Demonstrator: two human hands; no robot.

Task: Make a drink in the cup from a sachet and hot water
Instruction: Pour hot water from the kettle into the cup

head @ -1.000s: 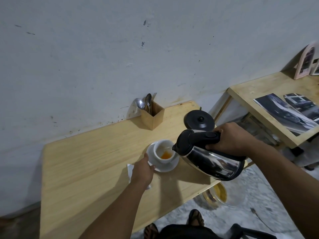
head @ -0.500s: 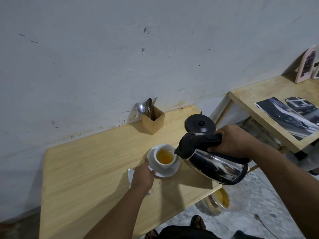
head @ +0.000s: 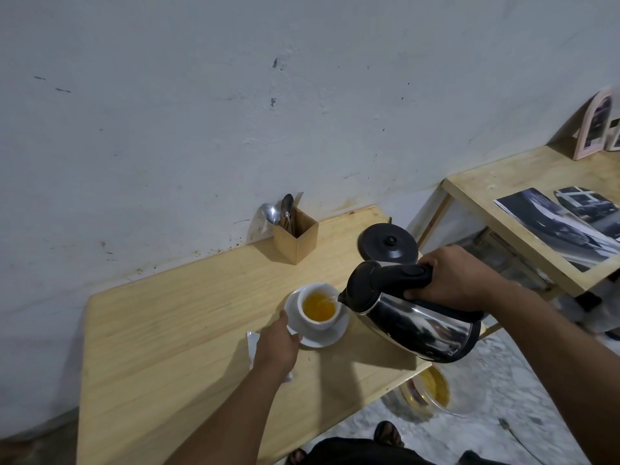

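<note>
Fuller now — cup [head: 318, 307] under tilted kettle [head: 416, 325].

White cup [head: 318, 308] on saucer [head: 330, 334], orange liquid inside

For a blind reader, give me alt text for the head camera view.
A right hand tilts a steel kettle, pouring water into a white cup of orange drink, while the left hand steadies its saucer on a wooden table.
</note>
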